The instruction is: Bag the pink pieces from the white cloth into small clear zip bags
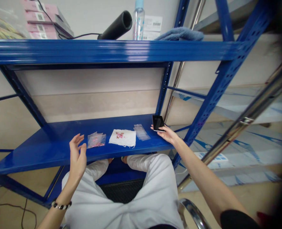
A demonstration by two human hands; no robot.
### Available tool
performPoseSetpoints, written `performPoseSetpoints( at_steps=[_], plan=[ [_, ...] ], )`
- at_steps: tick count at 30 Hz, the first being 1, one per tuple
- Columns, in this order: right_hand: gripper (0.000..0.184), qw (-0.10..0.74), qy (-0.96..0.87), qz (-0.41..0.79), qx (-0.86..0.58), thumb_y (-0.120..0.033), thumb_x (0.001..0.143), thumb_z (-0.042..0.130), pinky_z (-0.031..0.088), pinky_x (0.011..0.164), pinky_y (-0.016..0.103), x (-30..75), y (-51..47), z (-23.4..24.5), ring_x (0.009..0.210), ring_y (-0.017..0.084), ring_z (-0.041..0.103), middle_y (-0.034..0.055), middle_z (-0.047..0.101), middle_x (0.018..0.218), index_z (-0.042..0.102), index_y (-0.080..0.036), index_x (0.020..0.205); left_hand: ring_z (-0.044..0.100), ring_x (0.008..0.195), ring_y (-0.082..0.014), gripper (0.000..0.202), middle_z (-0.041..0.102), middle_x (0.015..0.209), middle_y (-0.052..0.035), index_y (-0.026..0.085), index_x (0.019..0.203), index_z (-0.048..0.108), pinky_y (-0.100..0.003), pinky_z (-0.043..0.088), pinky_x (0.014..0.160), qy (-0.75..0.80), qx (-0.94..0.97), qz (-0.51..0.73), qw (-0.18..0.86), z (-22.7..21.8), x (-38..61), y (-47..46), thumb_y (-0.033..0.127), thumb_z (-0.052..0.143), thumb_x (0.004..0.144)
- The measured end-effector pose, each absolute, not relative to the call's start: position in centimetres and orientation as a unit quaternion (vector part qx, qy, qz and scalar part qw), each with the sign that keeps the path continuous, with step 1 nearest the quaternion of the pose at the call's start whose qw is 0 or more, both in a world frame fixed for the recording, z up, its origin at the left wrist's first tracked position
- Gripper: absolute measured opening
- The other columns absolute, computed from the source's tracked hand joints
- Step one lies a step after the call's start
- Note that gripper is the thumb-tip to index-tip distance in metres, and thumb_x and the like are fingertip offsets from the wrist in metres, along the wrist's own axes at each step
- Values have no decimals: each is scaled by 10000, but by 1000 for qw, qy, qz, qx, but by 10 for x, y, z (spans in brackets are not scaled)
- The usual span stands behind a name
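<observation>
My right hand reaches to the right end of the blue shelf and its fingers grip a small black phone-like device, held upright at the shelf's edge. My left hand hovers open over the shelf's front edge, fingers spread, holding nothing. Just right of it lies a small clear bag with pink pieces. A white cloth with a few pink pieces on it lies in the middle. Empty clear bags lie beside the cloth, near my right hand.
The upper blue shelf carries pink boxes, a black tube, a clear bottle and a blue cloth. Blue uprights and a metal pole stand at the right. My white-trousered legs are below.
</observation>
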State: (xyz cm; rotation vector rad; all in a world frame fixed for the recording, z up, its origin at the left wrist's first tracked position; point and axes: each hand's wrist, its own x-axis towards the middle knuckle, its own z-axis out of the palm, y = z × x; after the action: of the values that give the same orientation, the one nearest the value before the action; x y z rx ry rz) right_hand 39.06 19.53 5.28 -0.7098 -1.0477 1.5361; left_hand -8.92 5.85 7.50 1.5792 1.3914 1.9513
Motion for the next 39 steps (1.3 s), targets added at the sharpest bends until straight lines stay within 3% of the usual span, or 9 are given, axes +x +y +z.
performPoseSetpoints(
  at_steps=[10, 14, 17, 25, 28, 32, 35, 39],
  plan=[
    [431, 534, -461, 619, -346, -35, 809, 582, 616, 729, 233, 388, 188, 57, 1122, 246, 663, 131, 667, 1252, 577, -194, 1209, 507, 1247, -234, 423, 534, 1324, -110, 229, 1346, 421, -436, 366, 1098, 473, 566, 654, 168, 83, -64, 33, 333, 489, 942],
    [315, 505, -444, 622, -401, -289, 951, 510, 618, 712, 275, 389, 183, 65, 1089, 250, 679, 143, 667, 1247, 571, -190, 1244, 502, 1256, -243, 401, 533, 1328, -107, 234, 1329, 432, -431, 372, 1087, 475, 574, 640, 185, 81, -51, 23, 361, 476, 950],
    [460, 467, -423, 620, -466, -522, 964, 436, 606, 618, 283, 392, 184, 69, 973, 262, 720, 158, 699, 1176, 588, -180, 1232, 497, 1262, -245, 382, 534, 1336, -100, 247, 1320, 440, -420, 385, 1065, 465, 584, 633, 205, 78, -37, 13, 368, 468, 959],
    [665, 391, -424, 600, -555, -697, 903, 376, 558, 489, 261, 399, 197, 65, 728, 244, 736, 196, 744, 968, 660, -113, 1045, 505, 1248, -240, 390, 520, 1360, -115, 247, 1342, 435, -416, 389, 1053, 464, 605, 577, 294, 53, -4, -10, 377, 444, 974],
    [545, 389, -424, 576, -581, -626, 895, 500, 557, 439, 269, 400, 202, 66, 693, 243, 717, 190, 734, 908, 643, -116, 1024, 517, 1235, -245, 387, 538, 1339, -114, 256, 1333, 459, -425, 391, 1040, 468, 606, 565, 307, 38, 0, -11, 382, 459, 967],
    [260, 404, -404, 554, -605, -269, 817, 734, 601, 470, 278, 405, 207, 70, 703, 200, 684, 119, 703, 885, 602, -147, 1003, 506, 1247, -250, 374, 542, 1331, -111, 267, 1319, 475, -428, 386, 1040, 470, 608, 550, 328, 26, 1, -13, 371, 477, 959],
    [263, 401, -397, 574, -593, -92, 766, 737, 628, 537, 294, 410, 207, 71, 756, 191, 691, 92, 690, 932, 576, -160, 963, 494, 1257, -243, 371, 532, 1339, -105, 278, 1326, 460, -428, 379, 1043, 474, 611, 539, 334, 21, 0, -14, 358, 465, 964],
    [448, 406, -382, 593, -581, 43, 692, 726, 641, 613, 303, 414, 204, 69, 783, 172, 712, 43, 682, 959, 501, -200, 993, 504, 1248, -244, 374, 545, 1320, -105, 275, 1320, 470, -425, 390, 1034, 474, 609, 538, 339, 17, -1, -15, 349, 483, 954]
  ],
)
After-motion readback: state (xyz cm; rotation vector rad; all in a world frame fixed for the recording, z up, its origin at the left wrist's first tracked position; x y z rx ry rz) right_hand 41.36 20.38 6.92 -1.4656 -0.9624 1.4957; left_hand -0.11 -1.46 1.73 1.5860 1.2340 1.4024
